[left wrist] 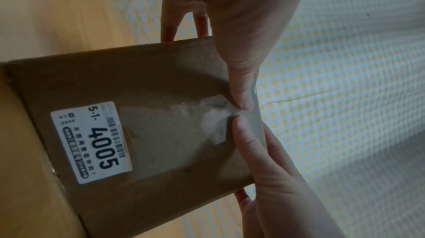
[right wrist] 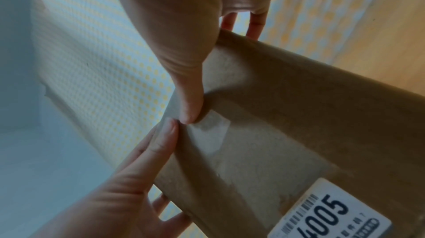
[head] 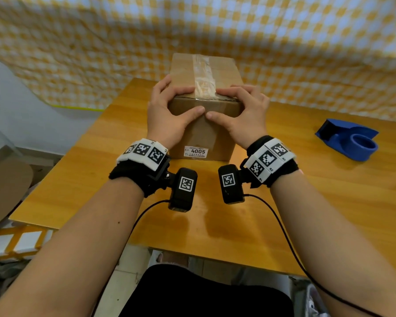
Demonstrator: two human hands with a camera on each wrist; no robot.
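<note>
Where the wooden surface [head: 215, 225] stretches away toward 12 o'clock, a cardboard box [head: 206, 138] stands on it. At the foot of its near face sits a white label [head: 196, 152] printed 4005. Out at 3 o'clock from the box, well apart from it, a blue tape dispenser [head: 350, 139] lies on the same surface. Higher on the near face the left thumb [head: 192, 112] comes in from 9 o'clock and the right thumb [head: 217, 117] from 3 o'clock. Their tips almost touch, and both press on the end of a clear tape strip [head: 202, 74] folded down over the edge. The left hand [head: 167, 115] wraps the upper near corner on the 9 o'clock side, with its fingers lying over the top. The right hand [head: 245, 115] does the same on the 3 o'clock side. Each grip is narrow and pinches the box's top near edge between thumb and fingers. Past the fingertips the tape runs along the middle of the top toward 12 o'clock, wrinkled at its near end. Behind the box hangs a yellow-and-white checked cloth [head: 215, 26].
</note>
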